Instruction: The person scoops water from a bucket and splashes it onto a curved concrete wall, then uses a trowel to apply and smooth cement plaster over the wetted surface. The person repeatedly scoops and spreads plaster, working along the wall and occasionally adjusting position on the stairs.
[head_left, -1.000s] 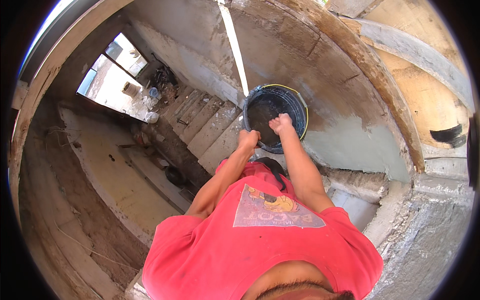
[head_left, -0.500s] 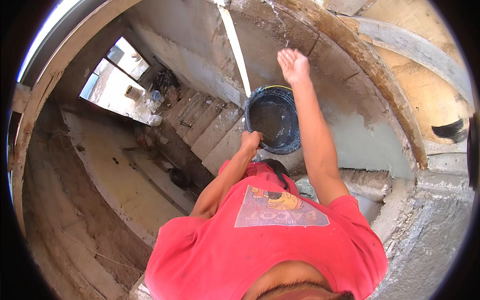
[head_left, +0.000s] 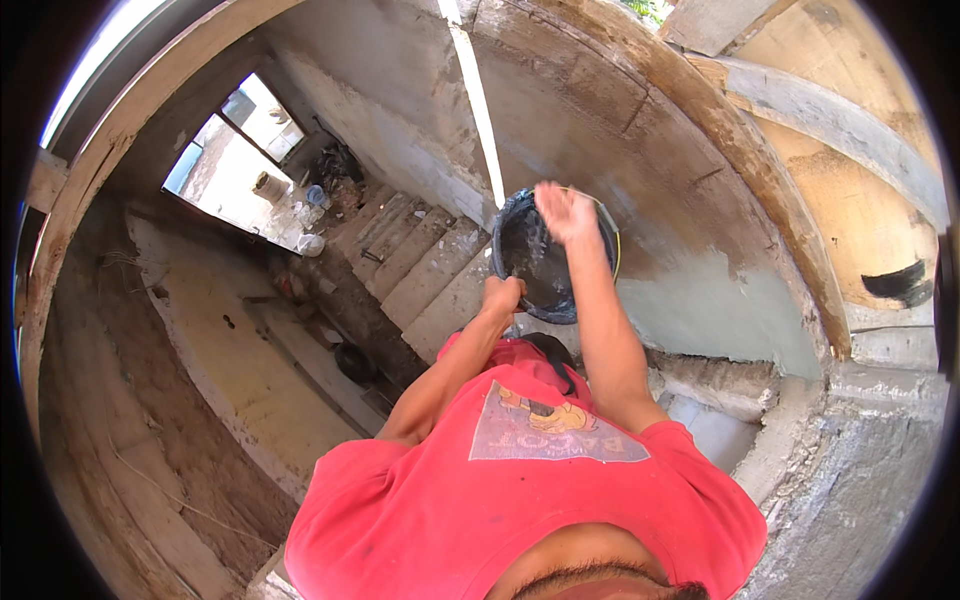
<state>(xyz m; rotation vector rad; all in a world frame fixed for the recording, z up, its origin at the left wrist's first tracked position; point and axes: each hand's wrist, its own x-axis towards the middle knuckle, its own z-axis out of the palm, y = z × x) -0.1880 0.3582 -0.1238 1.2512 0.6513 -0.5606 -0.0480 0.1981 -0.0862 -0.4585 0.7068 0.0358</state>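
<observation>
My left hand (head_left: 503, 294) is closed round the near left rim of a black bucket (head_left: 552, 312), tilted so that its inside shows. Greyish water (head_left: 535, 262) lies in it, and a thin yellow handle (head_left: 617, 240) runs along its right side. Over the bucket's far side hangs my right hand (head_left: 567, 212), slightly blurred, its fingers loosely stretched and nothing seen in them. Past the bucket stands a wall (head_left: 560, 120) with damp brown render, and a smooth grey plaster patch (head_left: 725, 305) lies to the right.
Concrete steps (head_left: 435, 265) go down at the left toward a bright doorway (head_left: 235, 165) with rubble near it. A pale upright strip (head_left: 475, 100) runs down the wall beyond the bucket. Wooden boards (head_left: 830, 120) frame the right side, above a rough concrete ledge (head_left: 870, 440).
My right hand has come back from the wall, down and left, to above the bucket. The splash of water in the air is gone. My left hand keeps its grip on the rim.
</observation>
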